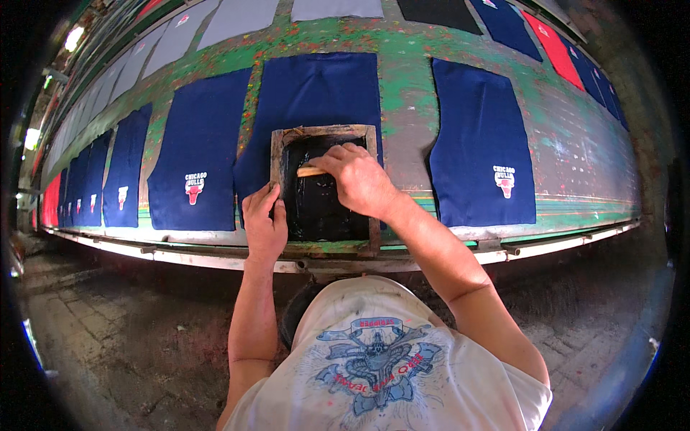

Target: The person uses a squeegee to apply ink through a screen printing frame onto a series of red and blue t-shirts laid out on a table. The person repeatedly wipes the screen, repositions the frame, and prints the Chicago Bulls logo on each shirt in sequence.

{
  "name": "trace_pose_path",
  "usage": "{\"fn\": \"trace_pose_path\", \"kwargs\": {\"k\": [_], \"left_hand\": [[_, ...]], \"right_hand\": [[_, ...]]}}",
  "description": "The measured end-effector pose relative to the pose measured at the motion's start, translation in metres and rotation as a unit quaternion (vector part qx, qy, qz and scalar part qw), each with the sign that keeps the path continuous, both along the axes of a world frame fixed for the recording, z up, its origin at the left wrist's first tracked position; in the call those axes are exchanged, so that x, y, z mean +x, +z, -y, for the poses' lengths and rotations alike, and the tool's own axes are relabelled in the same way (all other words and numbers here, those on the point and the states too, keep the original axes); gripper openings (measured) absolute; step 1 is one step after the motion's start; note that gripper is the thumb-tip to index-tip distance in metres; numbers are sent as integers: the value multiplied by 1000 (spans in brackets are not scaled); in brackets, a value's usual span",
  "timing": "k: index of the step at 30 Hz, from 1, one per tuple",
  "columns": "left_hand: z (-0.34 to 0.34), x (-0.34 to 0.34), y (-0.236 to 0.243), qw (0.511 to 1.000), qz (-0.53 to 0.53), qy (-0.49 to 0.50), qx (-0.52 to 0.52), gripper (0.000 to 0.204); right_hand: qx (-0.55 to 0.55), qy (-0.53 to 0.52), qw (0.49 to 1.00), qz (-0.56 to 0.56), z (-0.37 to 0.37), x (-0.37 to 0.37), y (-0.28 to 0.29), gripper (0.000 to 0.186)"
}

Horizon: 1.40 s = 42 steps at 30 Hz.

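A wooden-framed printing screen [323, 132] with black ink inside lies over the lower part of a dark blue fabric piece [320, 86]. My right hand [357, 179] is closed around the wooden handle of a squeegee [310, 172], held inside the frame above the inked mesh. The squeegee's lower edge is hidden. My left hand [266, 224] grips the left side bar of the frame, thumb and fingers around the wood. What lies under the screen cannot be seen.
Blue pieces with a red and white print lie left [192, 151] and right [483, 144] of the screen. Grey pieces [237, 21], a black piece [440, 14] and a red piece [553, 49] line the far side. A metal rail [194, 256] edges the paint-stained table [410, 108].
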<state>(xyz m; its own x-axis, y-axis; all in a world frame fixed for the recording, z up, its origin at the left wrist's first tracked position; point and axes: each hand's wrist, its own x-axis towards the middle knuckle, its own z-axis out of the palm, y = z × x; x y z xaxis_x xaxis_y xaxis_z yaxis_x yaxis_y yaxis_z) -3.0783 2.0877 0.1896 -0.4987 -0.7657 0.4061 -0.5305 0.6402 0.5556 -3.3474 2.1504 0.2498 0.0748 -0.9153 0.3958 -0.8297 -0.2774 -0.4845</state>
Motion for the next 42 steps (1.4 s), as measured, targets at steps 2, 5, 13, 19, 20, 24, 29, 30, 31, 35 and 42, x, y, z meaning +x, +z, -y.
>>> {"fn": "trace_pose_path", "kwargs": {"k": [2, 5, 13, 19, 20, 24, 29, 30, 31, 35, 42], "left_hand": [[-3, -3, 5, 1000, 20, 8, -16, 36], [-4, -6, 7, 999, 28, 10, -37, 37], [0, -4, 0, 997, 19, 5, -71, 38], [1, -3, -6, 999, -14, -2, -45, 37], [0, -3, -7, 999, -22, -1, -35, 37], [1, -3, -14, 999, -35, 7, -27, 39], [3, -2, -20, 996, -92, -4, -10, 42], [2, -1, -21, 995, -104, -3, 7, 43], [1, 0, -22, 993, -117, -2, 24, 43], [-2, 1, -25, 986, -146, 0, 75, 50], [3, 3, -33, 980, -160, -11, 118, 67]], "right_hand": [[-11, 21, 999, -49, -12, 7, -7, 40], [10, 54, 995, -86, -44, 28, -15, 49], [52, 128, 990, -26, -77, 27, 9, 44], [61, 63, 996, -34, 3, -11, 14, 42], [71, 11, 997, -41, 12, -12, 13, 45], [51, -13, 996, -74, 5, -3, 12, 50], [51, 19, 993, -109, -41, 35, 9, 55], [53, 21, 992, -111, -52, 43, 8, 56], [61, 24, 992, -106, -62, 50, 7, 55], [84, 18, 992, -95, -94, 73, 9, 55], [93, 55, 994, 17, -118, 71, 15, 53]]}}
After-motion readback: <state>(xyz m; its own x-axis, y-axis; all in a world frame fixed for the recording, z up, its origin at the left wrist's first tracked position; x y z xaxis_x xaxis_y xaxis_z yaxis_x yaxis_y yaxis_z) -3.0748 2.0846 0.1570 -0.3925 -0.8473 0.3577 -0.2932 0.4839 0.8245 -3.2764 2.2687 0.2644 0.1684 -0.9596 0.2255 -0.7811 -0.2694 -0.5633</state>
